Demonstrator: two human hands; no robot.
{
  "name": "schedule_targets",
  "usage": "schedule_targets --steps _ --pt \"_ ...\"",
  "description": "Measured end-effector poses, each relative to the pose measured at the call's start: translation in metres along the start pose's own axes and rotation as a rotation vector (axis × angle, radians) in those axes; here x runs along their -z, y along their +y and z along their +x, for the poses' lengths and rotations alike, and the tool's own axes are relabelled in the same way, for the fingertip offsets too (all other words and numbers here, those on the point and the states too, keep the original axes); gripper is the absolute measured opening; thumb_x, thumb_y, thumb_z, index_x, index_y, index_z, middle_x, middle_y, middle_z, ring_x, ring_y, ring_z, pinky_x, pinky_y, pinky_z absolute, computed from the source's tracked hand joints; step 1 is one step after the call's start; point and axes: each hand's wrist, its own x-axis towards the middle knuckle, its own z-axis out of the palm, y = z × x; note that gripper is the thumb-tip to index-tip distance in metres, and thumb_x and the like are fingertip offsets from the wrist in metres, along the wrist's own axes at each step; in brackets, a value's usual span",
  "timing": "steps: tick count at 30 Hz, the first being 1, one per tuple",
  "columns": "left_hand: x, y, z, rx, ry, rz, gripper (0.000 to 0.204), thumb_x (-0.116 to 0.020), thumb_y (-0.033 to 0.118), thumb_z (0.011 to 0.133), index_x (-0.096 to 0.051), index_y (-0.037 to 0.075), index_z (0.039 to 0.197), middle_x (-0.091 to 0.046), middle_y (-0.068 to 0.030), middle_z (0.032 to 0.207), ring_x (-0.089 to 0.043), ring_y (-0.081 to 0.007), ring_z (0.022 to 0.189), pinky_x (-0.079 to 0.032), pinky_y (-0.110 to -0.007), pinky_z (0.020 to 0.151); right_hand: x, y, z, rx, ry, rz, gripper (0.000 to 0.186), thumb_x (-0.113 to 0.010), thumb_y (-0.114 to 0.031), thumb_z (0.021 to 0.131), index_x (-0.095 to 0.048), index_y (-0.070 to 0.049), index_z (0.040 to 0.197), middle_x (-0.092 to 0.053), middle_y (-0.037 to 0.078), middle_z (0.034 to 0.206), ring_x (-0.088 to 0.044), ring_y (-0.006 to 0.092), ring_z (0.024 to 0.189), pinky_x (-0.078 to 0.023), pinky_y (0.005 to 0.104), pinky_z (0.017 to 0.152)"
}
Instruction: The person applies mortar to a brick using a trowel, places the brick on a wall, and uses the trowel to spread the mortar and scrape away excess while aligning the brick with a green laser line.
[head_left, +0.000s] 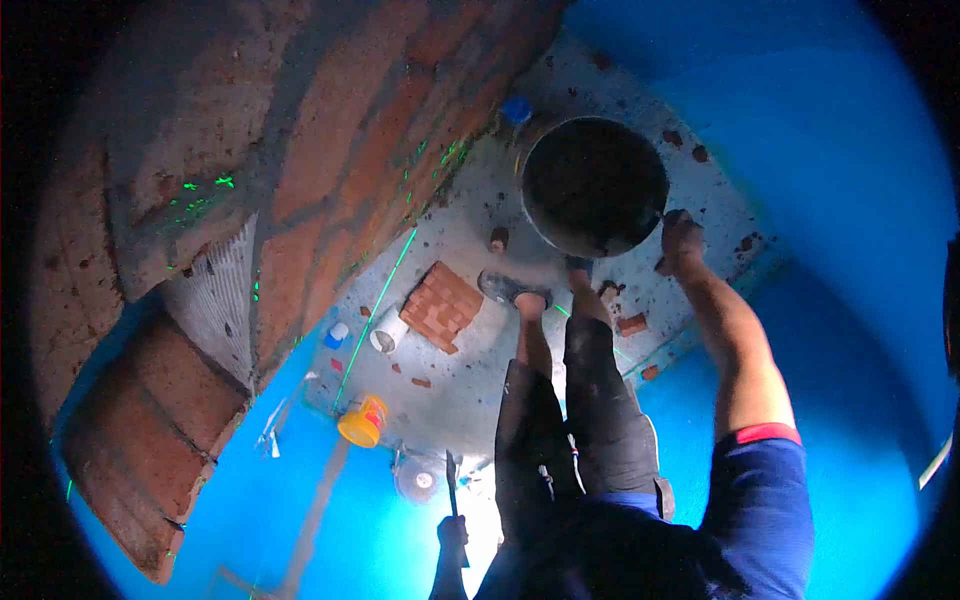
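My right hand [683, 240] is closed at the right edge of a large round black bucket [590, 185], seemingly round its rim. Dark contents, hard to make out, show inside the bucket, which stands on the floor just beyond my feet. Low in the view, my left hand [453, 535] is closed round the handle of a narrow dark tool [452, 480]. It looks like a trowel seen edge-on, pointing away from me and held apart from the bucket.
A brick wall [330, 170] with mortar joints and green laser marks leans in from the left. On the floor lie a ribbed brick block [441, 306], a white cylinder [389, 331], a yellow tub [363, 421] and brick scraps [632, 324]. A blue wall [810, 150] rises at right.
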Motion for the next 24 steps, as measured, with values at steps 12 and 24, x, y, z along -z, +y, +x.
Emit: schedule_targets --steps 12,24 --pt "-0.025 0.098 0.012 0.08 -0.211 -0.394 0.02 -0.065 0.017 0.085 -0.052 0.012 0.07 -0.047 0.0007 0.05 -0.045 -0.0122 0.036 -0.033 -0.027 0.031 0.027 -0.021 0.081 0.355 0.03 0.422 0.031 -0.045 -0.024 0.089 -0.065 -0.012 0.109 -0.067 0.014 0.104 -0.065 0.033 0.096 -0.052 0.0449 0.082" --pt "-0.05 0.052 -0.001 0.204 -0.02 -0.21 0.022 -0.067 0.024 0.081 -0.057 0.006 0.074 -0.051 -0.0036 0.051 -0.05 -0.0172 0.038 -0.041 -0.03 0.035 -0.036 -0.137 0.182 0.23 -0.022 0.331 0.022 -0.054 -0.024 0.085 -0.068 -0.012 0.097 -0.069 0.012 0.097 -0.067 0.0274 0.087 -0.054 0.0418 0.073"
